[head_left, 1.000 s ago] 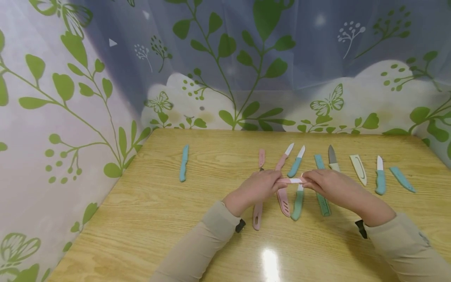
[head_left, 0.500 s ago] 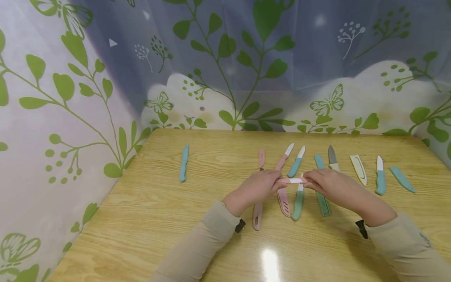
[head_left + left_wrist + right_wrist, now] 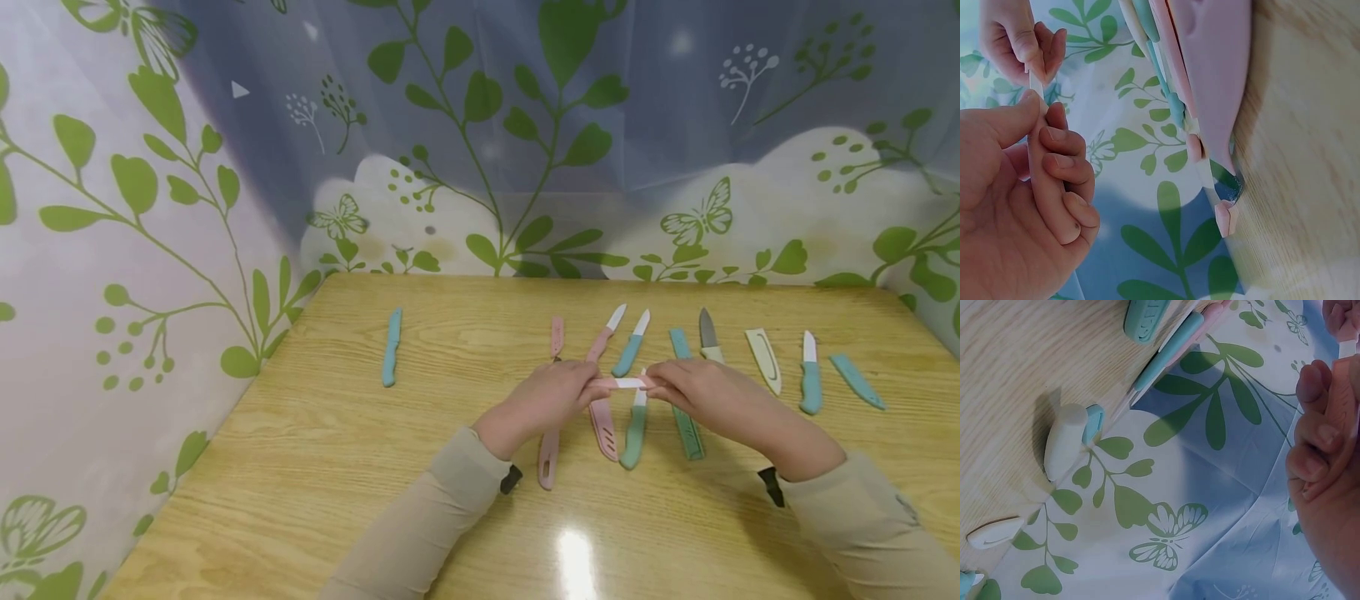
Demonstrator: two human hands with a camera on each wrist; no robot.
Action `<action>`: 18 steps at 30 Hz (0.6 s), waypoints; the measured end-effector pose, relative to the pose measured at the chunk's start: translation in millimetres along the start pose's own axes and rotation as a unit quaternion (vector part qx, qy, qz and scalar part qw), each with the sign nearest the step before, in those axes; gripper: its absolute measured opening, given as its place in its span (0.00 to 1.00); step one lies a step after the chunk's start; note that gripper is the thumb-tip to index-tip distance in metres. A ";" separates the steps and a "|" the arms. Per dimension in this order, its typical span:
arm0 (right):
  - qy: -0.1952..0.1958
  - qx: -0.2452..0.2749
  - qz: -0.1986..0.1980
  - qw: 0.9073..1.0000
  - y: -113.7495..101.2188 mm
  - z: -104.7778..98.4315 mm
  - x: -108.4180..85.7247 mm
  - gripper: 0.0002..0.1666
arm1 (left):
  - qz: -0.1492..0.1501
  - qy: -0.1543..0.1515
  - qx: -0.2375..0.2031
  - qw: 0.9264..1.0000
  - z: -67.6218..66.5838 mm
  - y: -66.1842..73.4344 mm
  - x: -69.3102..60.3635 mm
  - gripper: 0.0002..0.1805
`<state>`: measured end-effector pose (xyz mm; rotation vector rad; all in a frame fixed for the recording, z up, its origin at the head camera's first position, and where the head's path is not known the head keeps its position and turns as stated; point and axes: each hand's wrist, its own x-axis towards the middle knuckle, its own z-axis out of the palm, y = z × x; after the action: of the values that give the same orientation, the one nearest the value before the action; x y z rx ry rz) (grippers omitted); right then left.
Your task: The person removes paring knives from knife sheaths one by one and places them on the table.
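Held level above the table is a knife with a white blade. My left hand grips its pink handle, fingers curled round it in the left wrist view. My right hand holds the pink sheath over the tip end, so a short stretch of blade shows between the hands. Beneath them lie a pink slotted sheath, a green-handled knife and a green sheath. A long pink-handled knife lies partly hidden under my left hand.
A blue sheathed knife lies far left. Behind my hands are a pink knife, a blue knife and a grey-bladed knife. A cream sheath, another blue knife and a blue sheath lie right.
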<state>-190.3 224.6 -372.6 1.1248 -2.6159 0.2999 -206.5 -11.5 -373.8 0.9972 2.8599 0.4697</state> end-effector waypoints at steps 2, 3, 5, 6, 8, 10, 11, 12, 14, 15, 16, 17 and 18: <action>-0.002 0.002 0.000 1.000 0.2 -0.1 -0.1 0.12 | 0.000 0.000 0.002 1.000 -0.2 -0.1 0.0 0.17; -0.003 0.002 0.001 1.000 0.1 -0.3 -0.3 0.12 | 0.000 0.000 0.003 1.000 -0.2 -0.2 0.0 0.17; -0.007 0.004 0.003 1.000 0.1 -0.6 -0.4 0.12 | 0.001 0.000 0.005 1.000 -0.2 -0.4 0.1 0.17; -0.009 0.005 0.004 1.000 0.0 -0.8 -0.4 0.11 | 0.001 0.000 0.005 1.000 -0.2 -0.5 0.0 0.17; -0.011 0.005 0.006 1.000 -0.2 -1.2 -0.4 0.11 | 0.001 0.000 0.007 1.000 -0.2 -0.6 -0.2 0.17; -0.012 0.007 0.007 1.000 -0.3 -1.4 -0.4 0.11 | 0.001 0.000 0.007 1.000 -0.4 -0.8 -0.4 0.16; -0.012 0.008 0.008 1.000 -0.2 -1.4 -0.4 0.11 | 0.002 -0.001 0.007 1.000 -0.4 -0.9 -0.6 0.16; -0.011 0.007 0.008 1.000 -0.2 -1.4 -0.4 0.11 | 0.002 -0.001 0.007 1.000 -0.7 -0.7 -0.8 0.16; -0.011 0.006 0.008 1.000 0.1 -1.4 -0.5 0.11 | 0.002 -0.003 0.009 1.000 -1.1 -0.6 -1.2 0.16; -0.012 0.006 0.009 1.000 0.1 -1.5 -0.5 0.11 | 0.002 -0.003 0.009 1.000 -1.3 -0.5 -1.4 0.16; -0.012 0.005 0.010 1.000 0.3 -1.4 -0.4 0.11 | 0.002 -0.003 0.009 1.000 -1.5 -0.4 -1.4 0.16; -0.013 0.005 0.011 1.000 0.4 -1.4 -0.4 0.11 | 0.002 -0.004 0.009 1.000 -1.7 -0.3 -1.5 0.16; -0.014 0.005 0.012 1.000 0.5 -1.4 -0.3 0.11 | 0.001 -0.004 0.009 1.000 -1.9 -0.2 -1.5 0.16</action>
<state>-190.2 225.6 -371.4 1.1095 -2.6566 0.3055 -205.9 -13.1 -372.1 1.0031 2.8605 0.4398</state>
